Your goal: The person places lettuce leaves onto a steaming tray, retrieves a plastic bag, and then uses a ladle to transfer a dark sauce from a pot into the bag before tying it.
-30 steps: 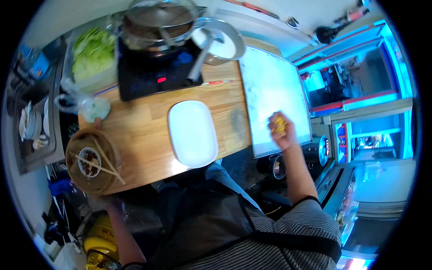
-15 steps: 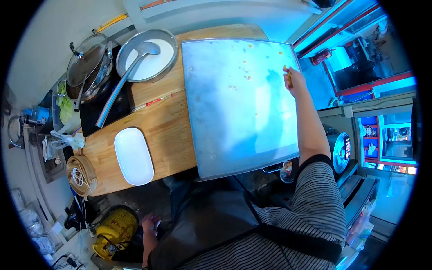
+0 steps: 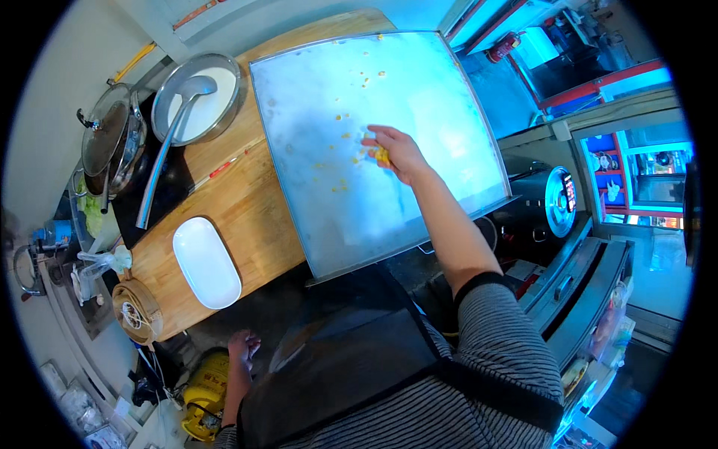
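My right hand (image 3: 396, 155) is over the middle of a shiny metal tray (image 3: 292, 232), holding yellow corn kernels (image 3: 382, 156) in its curled fingers while the index finger stretches out. More yellow bits (image 3: 345, 136) lie scattered on the tray under and beyond that hand. A thin, pale layer seems to cover the tray, though glare hides its detail. My left hand (image 3: 241, 348) hangs low at my side beside the dark apron, its fingers loosely bent with nothing seen in them.
On the wooden table (image 3: 254, 209), a white oblong plate (image 3: 207, 262) lies left of the tray. Behind it are a steel bowl (image 3: 233, 105) of white liquid with a ladle (image 3: 161, 165), a red pen (image 3: 222, 169) and a lidded pan (image 3: 105, 142). A yellow gas cylinder (image 3: 206, 393) stands below.
My right hand has come from the tray's far right to over its middle. More yellow bits now lie on the tray. The view has shifted, and my left hand still hangs low.
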Tool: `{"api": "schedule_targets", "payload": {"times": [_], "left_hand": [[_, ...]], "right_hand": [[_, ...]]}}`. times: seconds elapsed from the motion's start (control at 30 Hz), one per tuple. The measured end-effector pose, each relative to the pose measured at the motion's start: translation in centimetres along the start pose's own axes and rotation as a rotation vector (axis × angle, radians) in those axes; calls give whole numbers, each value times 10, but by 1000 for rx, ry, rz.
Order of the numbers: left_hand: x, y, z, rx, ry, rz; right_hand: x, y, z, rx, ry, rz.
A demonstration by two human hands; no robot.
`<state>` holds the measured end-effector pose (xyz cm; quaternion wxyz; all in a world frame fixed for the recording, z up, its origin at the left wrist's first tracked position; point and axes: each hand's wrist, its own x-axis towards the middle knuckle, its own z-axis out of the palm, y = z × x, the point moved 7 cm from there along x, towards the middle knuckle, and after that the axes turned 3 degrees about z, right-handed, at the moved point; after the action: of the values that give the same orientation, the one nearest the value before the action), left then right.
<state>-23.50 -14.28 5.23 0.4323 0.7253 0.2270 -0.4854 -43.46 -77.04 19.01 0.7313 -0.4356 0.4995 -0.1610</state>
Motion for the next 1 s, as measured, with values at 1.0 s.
{"api": "schedule_targets", "payload": {"times": [1.0], "left_hand": [[-81,-16,121,248,-52,150]], "right_hand": [[82,-102,-222,-681,258,-482]]}}
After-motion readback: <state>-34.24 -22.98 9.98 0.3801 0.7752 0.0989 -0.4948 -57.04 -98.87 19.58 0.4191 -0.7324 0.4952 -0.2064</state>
